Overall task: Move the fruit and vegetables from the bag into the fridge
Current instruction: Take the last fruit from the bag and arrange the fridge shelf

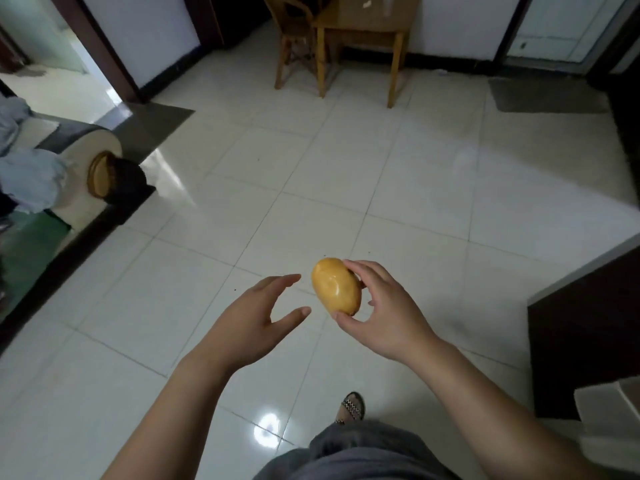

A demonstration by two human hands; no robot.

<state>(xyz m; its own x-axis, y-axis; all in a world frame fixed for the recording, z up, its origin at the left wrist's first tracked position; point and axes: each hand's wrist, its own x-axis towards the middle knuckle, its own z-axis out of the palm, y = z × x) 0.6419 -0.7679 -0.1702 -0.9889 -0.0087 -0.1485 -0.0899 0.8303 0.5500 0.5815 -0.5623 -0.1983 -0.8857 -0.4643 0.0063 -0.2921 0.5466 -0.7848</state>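
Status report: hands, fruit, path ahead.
Right hand holds mango in its fingers. Left hand open, empty. Floor ahead clear; fridge not in view.

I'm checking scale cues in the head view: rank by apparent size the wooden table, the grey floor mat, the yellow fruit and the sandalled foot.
1. Wooden table, cut off by the frame's top edge
2. Grey floor mat, close behind
3. Yellow fruit, enlarged by nearness to the camera
4. Sandalled foot, partly hidden

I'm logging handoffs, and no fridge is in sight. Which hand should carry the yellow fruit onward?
Right. The right hand already grips the yellow fruit between thumb and fingers; the left hand is open, empty, beside it.
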